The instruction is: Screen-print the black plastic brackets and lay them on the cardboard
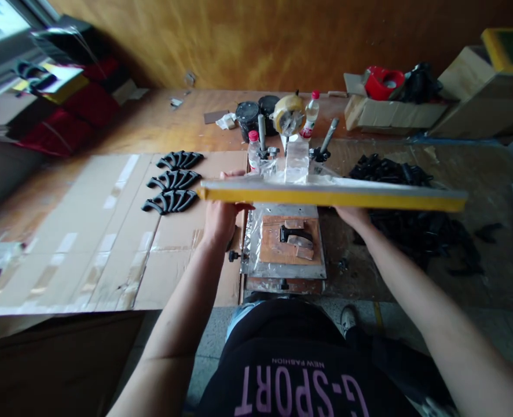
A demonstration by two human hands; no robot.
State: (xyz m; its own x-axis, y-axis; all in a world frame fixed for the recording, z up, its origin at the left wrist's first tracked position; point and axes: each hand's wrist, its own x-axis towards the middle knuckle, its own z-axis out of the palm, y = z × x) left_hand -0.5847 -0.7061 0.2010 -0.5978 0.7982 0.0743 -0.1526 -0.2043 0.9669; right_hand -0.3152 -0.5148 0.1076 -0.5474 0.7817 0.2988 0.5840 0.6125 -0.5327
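Observation:
A long yellow-edged frame (334, 197) is raised above the metal stand, seen nearly edge-on. My left hand (228, 208) grips it near its left end, fingers above and below the edge. My right hand (351, 215) is at its underside right of the middle, with its fingers largely hidden behind the frame. Below, a black curved part (297, 234) lies on a wooden block (271, 246) fixed to the metal base plate (282, 270).
Three rows of black curved parts (169, 201) lie on cardboard (104, 231) at left. A dark pile of parts (439, 237) is at right. Bottles (311, 116), black tubs (248, 116) and a tape roll (289, 116) stand behind.

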